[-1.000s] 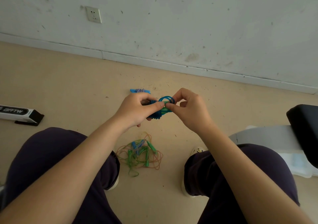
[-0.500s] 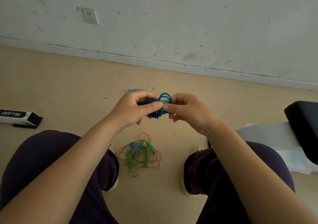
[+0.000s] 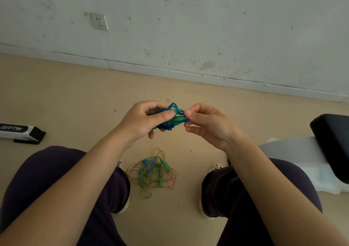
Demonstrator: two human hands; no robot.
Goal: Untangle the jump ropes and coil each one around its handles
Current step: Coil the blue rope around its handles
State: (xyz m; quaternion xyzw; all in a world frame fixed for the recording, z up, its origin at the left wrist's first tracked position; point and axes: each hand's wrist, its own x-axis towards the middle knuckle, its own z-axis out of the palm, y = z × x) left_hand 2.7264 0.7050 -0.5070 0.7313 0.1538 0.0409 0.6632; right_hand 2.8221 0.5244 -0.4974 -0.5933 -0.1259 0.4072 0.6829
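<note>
1. The left hand point(image 3: 140, 122) grips the blue plastic jump rope coiled round its green handles point(image 3: 171, 122), fingers curled around it.
2. The right hand point(image 3: 209, 124) pinches the bundle's 3 o'clock end.
3. A tangled pile of green and orange ropes point(image 3: 152, 174) lies on the floor at 6 o'clock.

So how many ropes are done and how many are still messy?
None looks fully finished. The blue rope is nearly coiled around its green handles; the left hand grips the bundle while the right hand pinches its end. The tangled pile on the floor is untouched.
</note>
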